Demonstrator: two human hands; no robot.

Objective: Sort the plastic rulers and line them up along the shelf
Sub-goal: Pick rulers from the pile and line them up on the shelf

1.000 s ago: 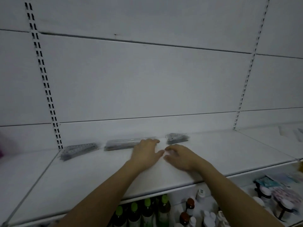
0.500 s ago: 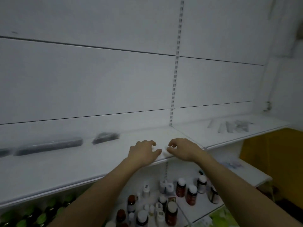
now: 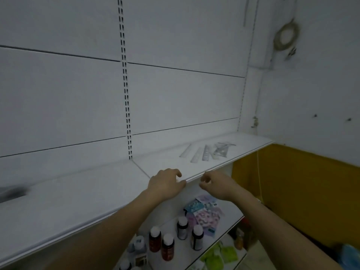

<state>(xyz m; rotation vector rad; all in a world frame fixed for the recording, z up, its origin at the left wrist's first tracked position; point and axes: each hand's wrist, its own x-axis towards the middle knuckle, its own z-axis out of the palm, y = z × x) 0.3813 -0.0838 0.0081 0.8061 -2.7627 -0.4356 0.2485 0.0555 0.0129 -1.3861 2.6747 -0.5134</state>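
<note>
My two bare arms and hands

My left hand (image 3: 165, 185) and right hand (image 3: 216, 185) wear no gloves, rings or watch that I can see; both forearms are uncovered, no sleeves reaching into view, short plain fingernails.

A dark object (image 3: 12, 191) at the shelf's far left is smeared by blur and cut off by the frame edge. The clear rulers (image 3: 206, 152) are too faint to count. Bottle labels (image 3: 154, 243) below are unreadable.

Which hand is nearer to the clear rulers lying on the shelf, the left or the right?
The right hand, slightly. It hangs just off the shelf front edge, below the clear rulers. The left hand rests on that edge farther left. Neither touches them.
</note>
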